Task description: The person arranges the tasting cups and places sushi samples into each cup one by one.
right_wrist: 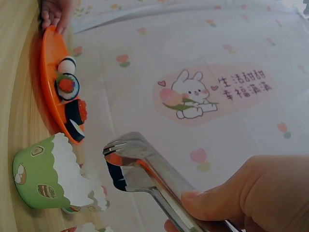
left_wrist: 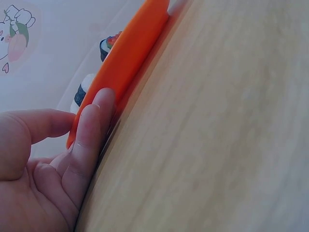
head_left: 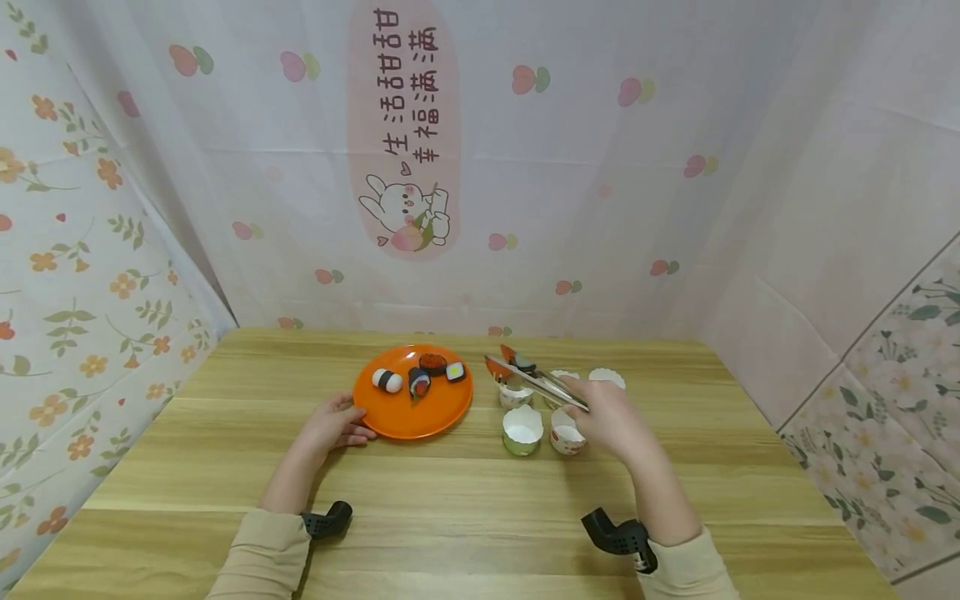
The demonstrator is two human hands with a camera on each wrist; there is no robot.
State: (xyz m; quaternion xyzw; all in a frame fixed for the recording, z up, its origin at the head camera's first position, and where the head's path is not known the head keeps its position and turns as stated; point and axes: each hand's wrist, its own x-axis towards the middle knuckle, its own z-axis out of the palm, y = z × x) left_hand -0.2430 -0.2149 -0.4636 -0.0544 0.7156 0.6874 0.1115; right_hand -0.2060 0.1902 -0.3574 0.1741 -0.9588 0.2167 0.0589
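Note:
My left hand point(head_left: 337, 423) pinches the near-left rim of an orange plate point(head_left: 405, 421), its thumb above and fingers beneath in the left wrist view. On the plate sit a white rice piece with a black band point(head_left: 387, 381), a cone roll point(head_left: 419, 385), a red-topped roll point(head_left: 432, 362) and a small roll with a yellow centre point(head_left: 455, 372). My right hand point(head_left: 611, 421) grips metal tongs point(right_wrist: 161, 181). Between the tong tips is an orange-and-black sushi piece point(right_wrist: 116, 175), held in the air above the paper cups and partly hidden by the metal.
Several paper cups stand right of the plate, among them a green one point(head_left: 522, 442) and a white one with red patterns point(head_left: 567, 438). Others behind are partly covered by the tongs and right hand. A patterned cloth point(head_left: 480, 250) hangs along the back of the wooden table point(head_left: 442, 517).

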